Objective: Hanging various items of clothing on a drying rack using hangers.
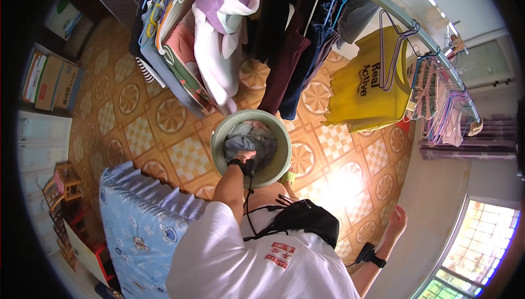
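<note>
A pale green bucket (217,154) stands on the floor in front of me, with damp-looking grey and light laundry (257,133) heaped inside. My left hand (247,155) reaches down into it, its fingers closed on a grey garment (239,144) at the near side of the heap. How much cloth is in the grip is partly hidden by the hand. Out to the right, away from the bucket, my right hand (398,221) is raised with its fingers curled and nothing visible in them. Both wrists wear black bands.
Beyond the bucket, clothes hang on a metal rack (421,28): a white and purple robe (219,42), dark trousers (284,74) and a yellow shirt (372,80). Empty hangers (445,107) cluster at the right. A blue-covered bed (139,217) lies at my left.
</note>
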`<action>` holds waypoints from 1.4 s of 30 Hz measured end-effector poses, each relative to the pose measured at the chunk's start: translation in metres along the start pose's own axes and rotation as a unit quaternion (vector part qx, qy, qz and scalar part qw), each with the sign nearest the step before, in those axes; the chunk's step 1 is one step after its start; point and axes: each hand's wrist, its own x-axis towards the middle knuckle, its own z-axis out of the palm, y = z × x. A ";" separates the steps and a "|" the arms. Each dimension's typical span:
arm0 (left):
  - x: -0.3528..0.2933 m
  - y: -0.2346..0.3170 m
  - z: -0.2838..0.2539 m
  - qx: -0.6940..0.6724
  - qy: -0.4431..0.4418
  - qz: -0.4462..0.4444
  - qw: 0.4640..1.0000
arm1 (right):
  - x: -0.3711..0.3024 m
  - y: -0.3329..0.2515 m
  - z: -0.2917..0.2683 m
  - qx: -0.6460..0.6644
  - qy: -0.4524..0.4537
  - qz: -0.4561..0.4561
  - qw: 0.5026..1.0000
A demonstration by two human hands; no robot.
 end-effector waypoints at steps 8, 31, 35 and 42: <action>-0.271 0.139 0.026 -0.221 -0.313 0.309 0.870 | -0.032 -0.104 0.077 0.067 -0.292 -0.017 0.954; -0.371 0.139 0.041 -0.118 -0.049 0.381 0.916 | -0.048 -0.269 0.090 0.529 -0.426 -0.034 0.733; -0.269 0.098 0.035 0.066 0.017 0.254 0.965 | -0.069 -0.264 0.057 0.538 -0.432 -0.041 0.723; -0.137 0.077 0.014 0.818 0.054 0.346 0.456 | -0.102 -0.256 -0.037 0.450 -0.272 -0.215 0.823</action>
